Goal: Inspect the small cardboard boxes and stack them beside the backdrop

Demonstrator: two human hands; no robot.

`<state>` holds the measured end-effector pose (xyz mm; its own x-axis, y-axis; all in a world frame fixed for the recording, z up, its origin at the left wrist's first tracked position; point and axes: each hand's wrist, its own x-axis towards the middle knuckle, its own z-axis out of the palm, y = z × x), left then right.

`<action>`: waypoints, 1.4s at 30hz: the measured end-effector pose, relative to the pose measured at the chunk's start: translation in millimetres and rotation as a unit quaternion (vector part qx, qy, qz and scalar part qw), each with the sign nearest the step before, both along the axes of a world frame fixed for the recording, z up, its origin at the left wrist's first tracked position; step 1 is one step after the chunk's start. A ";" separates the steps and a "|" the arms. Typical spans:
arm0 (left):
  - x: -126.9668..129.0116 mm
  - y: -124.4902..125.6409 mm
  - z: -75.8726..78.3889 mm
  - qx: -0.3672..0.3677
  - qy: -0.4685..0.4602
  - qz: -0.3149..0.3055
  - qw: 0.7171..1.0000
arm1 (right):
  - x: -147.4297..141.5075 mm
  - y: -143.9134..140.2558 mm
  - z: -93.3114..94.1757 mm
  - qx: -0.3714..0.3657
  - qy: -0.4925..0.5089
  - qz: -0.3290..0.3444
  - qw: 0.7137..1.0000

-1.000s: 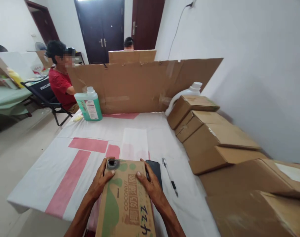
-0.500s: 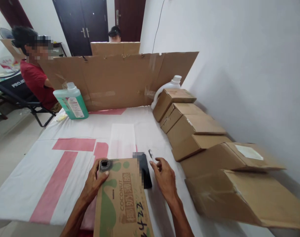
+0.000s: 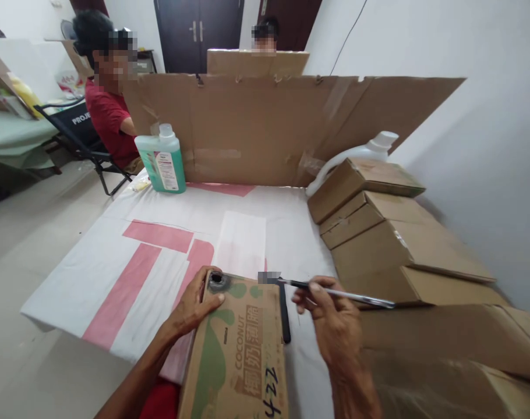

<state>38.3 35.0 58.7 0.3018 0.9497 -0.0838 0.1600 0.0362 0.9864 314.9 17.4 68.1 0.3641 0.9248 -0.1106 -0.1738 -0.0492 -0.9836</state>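
Note:
A brown cardboard box (image 3: 243, 355) with green print and a hole near its top left corner stands in front of me. My left hand (image 3: 201, 302) grips that corner, thumb on the face beside the hole. Between the fingers of my right hand (image 3: 332, 317) is a pen (image 3: 352, 295), held nearly level, its dark tip pointing left towards the box's top right edge. Behind that edge lies a black phone (image 3: 285, 314), partly hidden by the box. A pale sheet of paper (image 3: 242, 235) lies on the white cloth beyond.
Several cardboard boxes (image 3: 440, 244) line the right side along the wall. A green liquid bottle (image 3: 164, 163) and a white jug (image 3: 381, 145) stand at the back, before an upright cardboard panel (image 3: 247, 128). A person in a red shirt (image 3: 108, 110) sits at left; another is behind the panel.
My right hand has picked up the pen from the cloth and raised it beside the box. The view has shifted left, so things appear further right. My left hand keeps its hold.

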 end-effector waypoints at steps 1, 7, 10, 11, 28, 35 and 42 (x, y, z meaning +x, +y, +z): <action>0.2 -0.1 0.8 -0.001 0.001 0.000 1.000 | -18.5 0.7 10.3 0.017 0.028 0.046 0.998; 2.9 -1.6 8.2 -0.021 -0.012 0.008 1.000 | -93.9 6.3 27.6 0.035 -0.002 0.233 0.972; 0.8 -2.9 6.6 -0.021 -0.014 0.015 1.000 | -96.4 6.5 22.8 0.032 -0.023 0.252 0.967; -0.5 -3.3 5.0 -0.014 -0.014 0.016 1.000 | -94.6 5.6 21.2 0.033 -0.033 0.248 0.968; -36.4 -10.0 -4.8 -0.002 0.064 0.095 0.993 | 26.0 21.0 -29.2 -0.203 -0.570 0.079 0.793; -34.3 -8.3 -8.3 -0.012 0.076 0.090 0.993 | 23.4 -13.6 -66.7 -0.275 -0.594 0.091 0.751; -29.2 -5.8 -5.6 -0.009 0.080 0.092 0.993 | -19.8 -22.9 -60.7 -0.271 -0.590 0.106 0.753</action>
